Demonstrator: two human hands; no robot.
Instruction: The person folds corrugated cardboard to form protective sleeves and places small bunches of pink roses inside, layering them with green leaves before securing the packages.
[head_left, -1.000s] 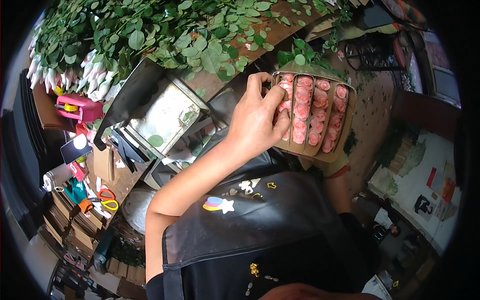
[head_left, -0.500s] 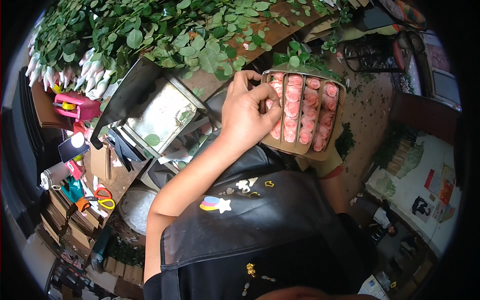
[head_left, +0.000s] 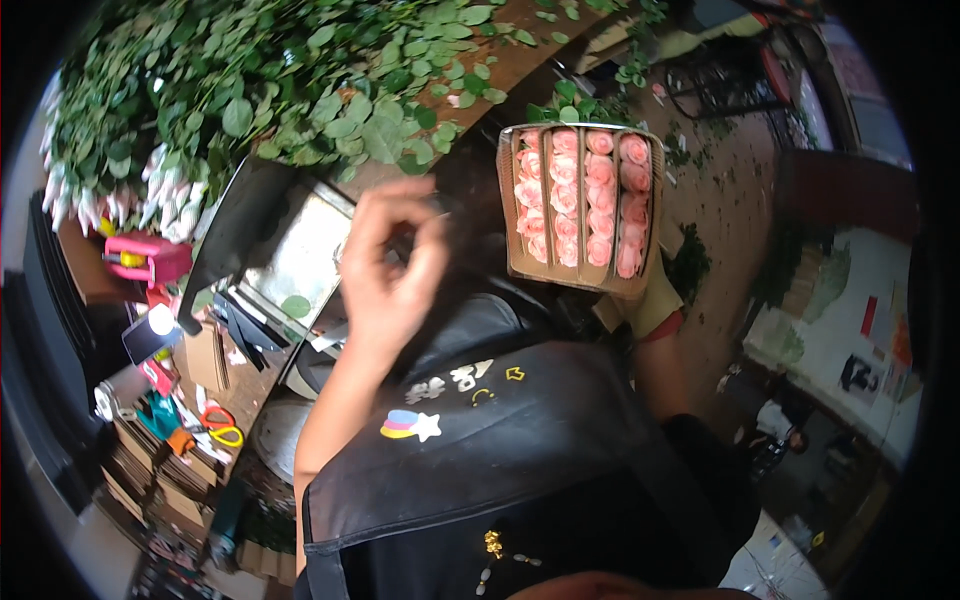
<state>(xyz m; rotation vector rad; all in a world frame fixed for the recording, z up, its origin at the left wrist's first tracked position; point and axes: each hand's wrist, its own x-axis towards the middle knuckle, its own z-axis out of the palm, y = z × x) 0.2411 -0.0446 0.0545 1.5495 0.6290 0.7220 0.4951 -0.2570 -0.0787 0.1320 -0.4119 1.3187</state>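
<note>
A bundle of pink roses (head_left: 585, 195), wrapped in a brown corrugated cardboard sleeve (head_left: 512, 210), is held up with the blooms facing me. My right hand (head_left: 655, 300), in a yellow glove with a red cuff, grips the bundle from below and behind. My left hand (head_left: 385, 270) is bare and hangs in the air a little left of the bundle, not touching it. Its fingers curl toward the thumb, and I cannot make out anything between them. A black apron (head_left: 520, 450) with small star and rainbow patches fills the lower middle.
A heap of green leafy stems with white-wrapped buds (head_left: 250, 90) covers the bench at the upper left. Below it lie a shiny metal tray (head_left: 300, 260), a pink tool (head_left: 150, 255), yellow-handled scissors (head_left: 222, 430) and stacked cardboard (head_left: 150, 480). Leaf scraps litter the brown floor (head_left: 740, 200) at right.
My left hand has come off the rose heads and drawn back to the left. The bundle has shifted a little up and to the right in my gloved right hand.
</note>
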